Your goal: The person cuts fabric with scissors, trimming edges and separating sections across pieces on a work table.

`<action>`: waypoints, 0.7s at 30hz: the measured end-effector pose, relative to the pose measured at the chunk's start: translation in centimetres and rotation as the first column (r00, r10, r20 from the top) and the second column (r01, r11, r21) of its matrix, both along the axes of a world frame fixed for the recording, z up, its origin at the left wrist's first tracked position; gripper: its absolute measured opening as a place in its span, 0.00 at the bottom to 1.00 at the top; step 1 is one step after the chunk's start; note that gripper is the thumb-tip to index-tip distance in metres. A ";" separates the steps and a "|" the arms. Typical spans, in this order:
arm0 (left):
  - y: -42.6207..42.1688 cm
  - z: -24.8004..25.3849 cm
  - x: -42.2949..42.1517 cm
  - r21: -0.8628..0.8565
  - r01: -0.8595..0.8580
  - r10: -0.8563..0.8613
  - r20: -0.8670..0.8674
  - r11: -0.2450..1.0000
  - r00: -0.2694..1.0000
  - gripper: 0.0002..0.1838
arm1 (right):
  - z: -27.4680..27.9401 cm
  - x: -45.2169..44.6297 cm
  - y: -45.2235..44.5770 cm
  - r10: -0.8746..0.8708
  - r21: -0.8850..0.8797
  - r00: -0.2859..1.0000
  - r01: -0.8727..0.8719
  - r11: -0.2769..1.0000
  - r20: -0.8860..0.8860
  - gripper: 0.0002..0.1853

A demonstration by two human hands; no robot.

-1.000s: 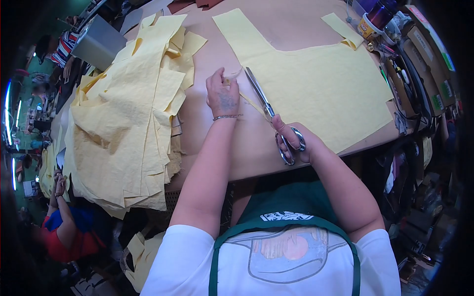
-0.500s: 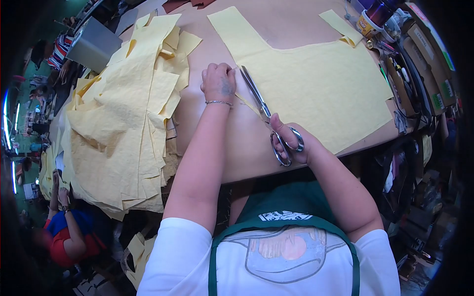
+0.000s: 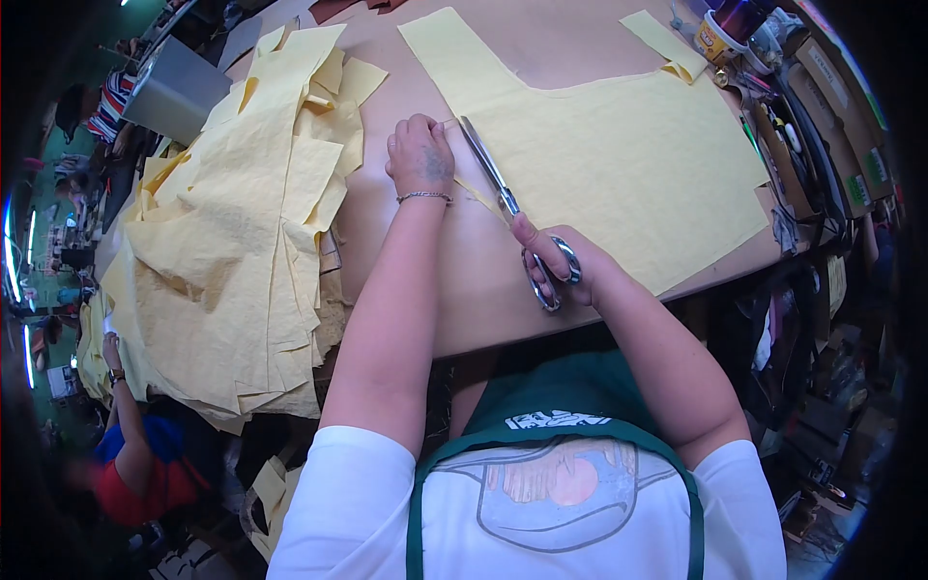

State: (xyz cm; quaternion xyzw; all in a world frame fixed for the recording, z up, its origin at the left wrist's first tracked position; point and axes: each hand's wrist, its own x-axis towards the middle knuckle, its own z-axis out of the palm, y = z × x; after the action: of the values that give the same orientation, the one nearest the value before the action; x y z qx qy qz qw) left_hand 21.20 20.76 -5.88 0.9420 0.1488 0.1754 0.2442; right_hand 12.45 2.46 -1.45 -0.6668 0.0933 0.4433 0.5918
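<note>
A large piece of yellow cloth [image 3: 619,164] lies flat on the table in front of me. My right hand [image 3: 561,256] is wrapped round the handles of a pair of metal scissors [image 3: 491,169], whose blades lie along the cloth's left edge, pointing away from me and looking nearly closed. Just left of the blades, my left hand [image 3: 422,157] is closed, with thumb and finger pinching the cloth at its edge. A narrow yellow strip [image 3: 478,196] runs along that edge between this hand and the scissors. The pinched fingertips are partly hidden.
Piled yellow cloth pieces [image 3: 232,242] hang over the table edge at my left, near a grey metal box [image 3: 179,89]. A yellow tub [image 3: 717,41] and cardboard boxes [image 3: 833,116] line the right side. Another person [image 3: 145,454] works at lower left.
The scissors and my right hand have shifted slightly up and left, with the blades closer together. My left hand keeps its pinch at the edge. The whole view has shifted a little.
</note>
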 end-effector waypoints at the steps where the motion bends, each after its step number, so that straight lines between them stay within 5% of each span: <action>1: 0.0 0.0 0.0 0.001 -0.002 0.002 -0.003 1.000 1.000 0.07 | 0.0 0.2 0.1 0.014 -0.030 1.000 -0.014 0.999 0.014 0.36; 21: -0.1 0.0 -0.2 0.004 -0.005 0.005 0.017 1.000 1.000 0.07 | 0.5 1.5 1.0 0.069 -0.210 0.988 -0.039 0.977 0.136 0.35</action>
State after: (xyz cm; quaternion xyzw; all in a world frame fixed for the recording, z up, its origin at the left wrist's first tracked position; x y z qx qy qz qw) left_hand 21.01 20.71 -5.87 0.9406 0.1490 0.1842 0.2431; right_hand 13.91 3.44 -0.99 -0.7568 0.0780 0.3985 0.5122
